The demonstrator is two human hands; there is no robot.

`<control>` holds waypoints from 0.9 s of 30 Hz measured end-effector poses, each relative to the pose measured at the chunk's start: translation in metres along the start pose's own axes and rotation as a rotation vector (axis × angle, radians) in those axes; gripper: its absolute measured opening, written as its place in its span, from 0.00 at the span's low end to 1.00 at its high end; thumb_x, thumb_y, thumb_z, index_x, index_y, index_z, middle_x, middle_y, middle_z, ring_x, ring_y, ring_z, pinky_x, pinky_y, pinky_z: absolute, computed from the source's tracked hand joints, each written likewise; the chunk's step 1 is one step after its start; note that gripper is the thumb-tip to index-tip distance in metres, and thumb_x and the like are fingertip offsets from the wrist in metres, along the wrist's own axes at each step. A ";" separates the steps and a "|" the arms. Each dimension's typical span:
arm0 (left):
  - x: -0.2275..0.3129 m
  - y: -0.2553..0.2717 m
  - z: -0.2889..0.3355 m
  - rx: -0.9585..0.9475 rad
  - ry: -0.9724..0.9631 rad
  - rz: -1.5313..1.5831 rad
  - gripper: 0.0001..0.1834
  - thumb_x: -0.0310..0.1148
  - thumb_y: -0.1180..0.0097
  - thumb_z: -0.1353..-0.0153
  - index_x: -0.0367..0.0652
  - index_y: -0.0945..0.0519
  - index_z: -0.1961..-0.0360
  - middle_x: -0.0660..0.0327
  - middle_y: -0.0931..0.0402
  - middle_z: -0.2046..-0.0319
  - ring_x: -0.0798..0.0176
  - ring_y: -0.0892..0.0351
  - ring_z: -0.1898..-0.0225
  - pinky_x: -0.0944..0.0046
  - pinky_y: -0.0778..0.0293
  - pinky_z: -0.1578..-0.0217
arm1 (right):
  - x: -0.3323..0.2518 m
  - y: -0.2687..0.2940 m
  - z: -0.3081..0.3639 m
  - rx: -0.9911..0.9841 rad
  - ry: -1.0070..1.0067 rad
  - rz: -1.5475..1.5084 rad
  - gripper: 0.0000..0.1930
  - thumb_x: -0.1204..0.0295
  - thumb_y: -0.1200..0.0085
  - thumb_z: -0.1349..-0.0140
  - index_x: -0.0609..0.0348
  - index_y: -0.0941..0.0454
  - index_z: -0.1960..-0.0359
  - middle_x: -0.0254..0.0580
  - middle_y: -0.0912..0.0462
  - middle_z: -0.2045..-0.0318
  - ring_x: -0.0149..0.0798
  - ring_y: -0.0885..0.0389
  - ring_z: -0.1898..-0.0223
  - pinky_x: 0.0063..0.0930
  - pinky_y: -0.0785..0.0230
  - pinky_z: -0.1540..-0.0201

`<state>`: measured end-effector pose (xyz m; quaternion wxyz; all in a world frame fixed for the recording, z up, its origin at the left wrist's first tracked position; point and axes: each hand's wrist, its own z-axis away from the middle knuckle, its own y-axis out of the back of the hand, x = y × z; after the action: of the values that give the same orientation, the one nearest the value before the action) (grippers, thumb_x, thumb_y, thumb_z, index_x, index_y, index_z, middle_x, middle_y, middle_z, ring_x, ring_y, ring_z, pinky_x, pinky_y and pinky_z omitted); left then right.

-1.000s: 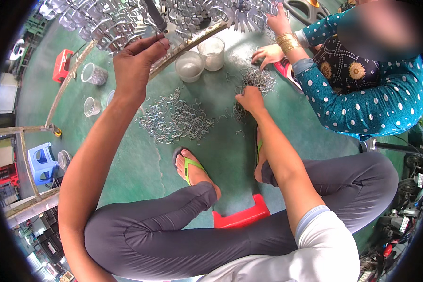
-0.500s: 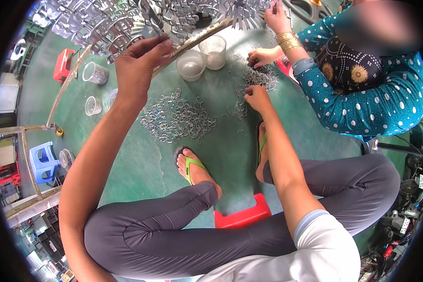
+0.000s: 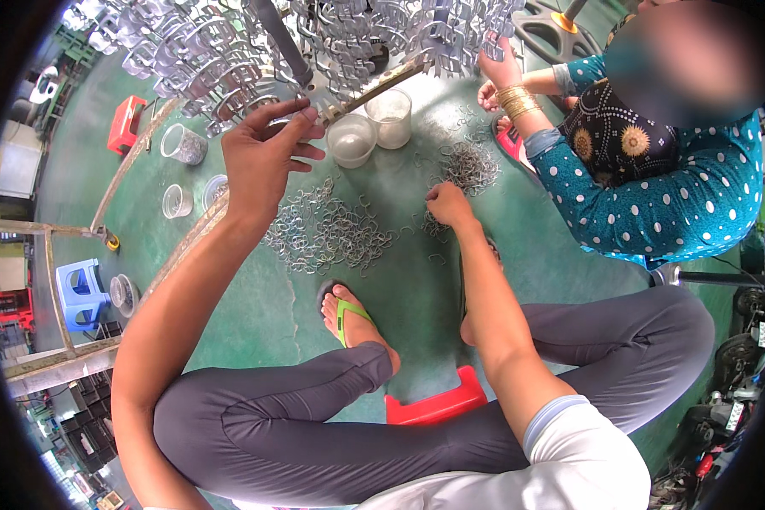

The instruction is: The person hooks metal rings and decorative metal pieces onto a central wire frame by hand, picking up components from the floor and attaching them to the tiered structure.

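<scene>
My left hand [image 3: 263, 153] is raised by the lower part of a rack hung with many silvery metal pieces [image 3: 187, 72]. Its thumb and index finger come together while the other fingers stick out; I cannot make out anything between them. Low over the floor, my right hand [image 3: 449, 206] has its fingers pressed together at a small heap of S-shaped metal hooks [image 3: 433, 225]. What it pinches, if anything, is hidden. A darker heap of hooks [image 3: 469, 168] lies just beyond it. To its left spreads a larger pile of loose hooks [image 3: 336, 228].
Two clear plastic tubs [image 3: 351, 141] stand below the rack's rail [image 3: 382, 87]. More tubs [image 3: 184, 144] are at the left, near a red stool [image 3: 127, 125] and a blue stool [image 3: 82, 293]. A co-worker in a dotted teal sleeve [image 3: 646, 187] sits at the right, one hand [image 3: 503, 68] at the rack.
My right hand has drawn back slightly toward me and left. My left hand's lower fingers have spread. The co-worker's lower hand has lifted away from the dark heap. The whole view has shifted a little.
</scene>
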<state>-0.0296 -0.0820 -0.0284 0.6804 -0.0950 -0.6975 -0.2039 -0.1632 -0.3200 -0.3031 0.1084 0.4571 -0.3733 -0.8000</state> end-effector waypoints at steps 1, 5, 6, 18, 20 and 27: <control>-0.001 -0.002 0.002 -0.006 -0.001 0.012 0.19 0.37 0.34 0.39 0.37 0.18 0.51 0.54 0.15 0.68 0.65 0.15 0.74 0.70 0.23 0.77 | 0.005 -0.006 0.000 -0.001 0.008 0.002 0.11 0.74 0.43 0.50 0.60 0.13 0.65 0.57 0.14 0.62 0.54 0.15 0.56 0.41 0.25 0.49; -0.011 0.000 0.002 -0.031 0.009 0.042 0.19 0.37 0.33 0.40 0.36 0.18 0.53 0.57 0.16 0.72 0.67 0.18 0.78 0.71 0.25 0.80 | -0.006 -0.018 0.010 -0.023 -0.054 -0.009 0.12 0.73 0.44 0.49 0.59 0.13 0.64 0.57 0.14 0.62 0.54 0.15 0.56 0.40 0.25 0.49; -0.012 -0.002 0.004 -0.031 0.026 0.074 0.18 0.36 0.32 0.41 0.35 0.17 0.54 0.60 0.19 0.75 0.69 0.20 0.81 0.72 0.27 0.81 | -0.010 -0.020 0.010 -0.022 -0.048 -0.010 0.12 0.73 0.44 0.49 0.59 0.13 0.64 0.57 0.14 0.62 0.54 0.15 0.56 0.40 0.25 0.49; -0.016 -0.010 0.010 -0.049 0.091 0.151 0.17 0.35 0.31 0.42 0.39 0.16 0.54 0.65 0.23 0.77 0.74 0.28 0.81 0.72 0.31 0.81 | -0.070 0.026 0.021 0.136 0.241 -0.255 0.13 0.71 0.44 0.41 0.64 0.16 0.57 0.53 0.14 0.62 0.48 0.15 0.58 0.37 0.24 0.53; -0.016 -0.007 0.008 -0.045 0.098 0.149 0.17 0.34 0.32 0.42 0.39 0.16 0.53 0.65 0.24 0.77 0.74 0.28 0.81 0.72 0.31 0.80 | -0.101 0.041 0.031 0.146 0.362 -0.473 0.12 0.72 0.44 0.40 0.65 0.17 0.58 0.51 0.14 0.64 0.43 0.15 0.62 0.33 0.25 0.56; -0.021 -0.002 -0.001 -0.052 0.109 0.178 0.18 0.33 0.35 0.40 0.37 0.18 0.50 0.67 0.26 0.77 0.74 0.30 0.80 0.72 0.33 0.80 | -0.165 0.067 0.038 0.176 0.489 -0.502 0.12 0.71 0.45 0.39 0.65 0.17 0.58 0.52 0.14 0.66 0.44 0.15 0.65 0.35 0.25 0.58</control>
<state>-0.0287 -0.0812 -0.0498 0.7299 -0.1627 -0.6429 -0.1655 -0.1130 -0.2631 -0.1370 -0.0452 0.7200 -0.2796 -0.6335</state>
